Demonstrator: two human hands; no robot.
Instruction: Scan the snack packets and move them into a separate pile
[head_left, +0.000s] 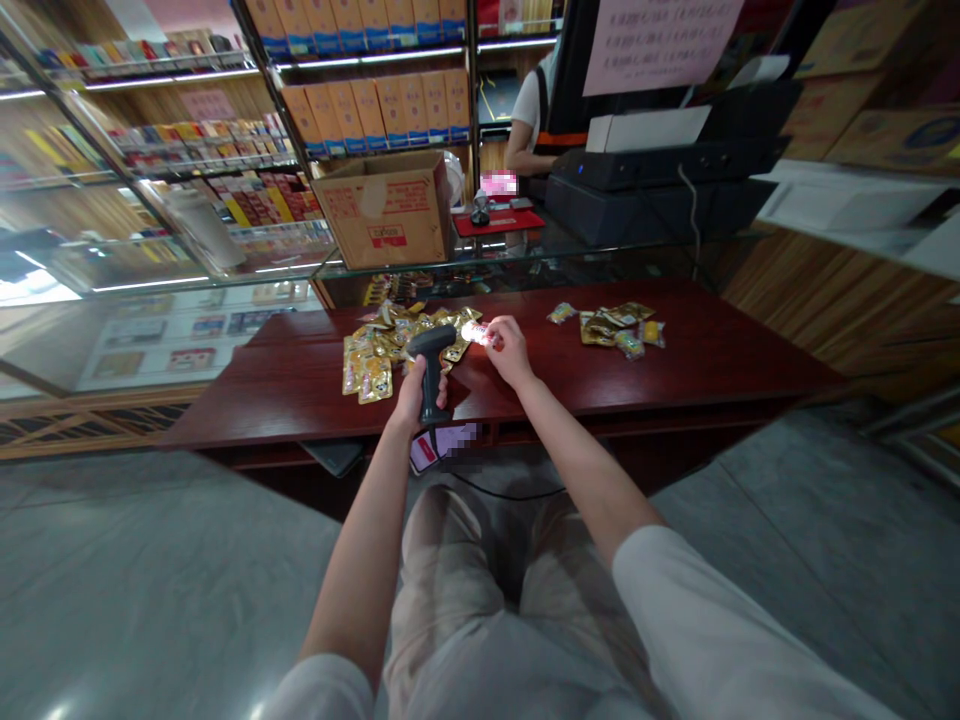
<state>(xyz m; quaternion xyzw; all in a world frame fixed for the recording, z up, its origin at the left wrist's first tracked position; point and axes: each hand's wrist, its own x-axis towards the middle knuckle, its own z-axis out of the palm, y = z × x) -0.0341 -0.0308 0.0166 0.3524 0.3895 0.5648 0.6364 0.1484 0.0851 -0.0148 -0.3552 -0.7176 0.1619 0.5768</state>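
Observation:
My left hand (411, 396) is wrapped round the handle of a black barcode scanner (433, 372), whose head points to the right. Facing it, my right hand (510, 350) pinches a small snack packet (475, 332), brightly lit where the scanner's light falls on it. Behind and left of the scanner lies a heap of gold snack packets (367, 360) on the dark red desk (517, 395). A smaller group of gold and clear packets (600, 327) rests to the right of my right hand, apart from it.
A cardboard box (390, 215) stands on the glass counter behind the desk. To its right are a red mat (499, 222) and a black cash register (660, 190). A person's arm (525, 150) shows beyond. The scanner's cable (510, 497) hangs below the desk edge.

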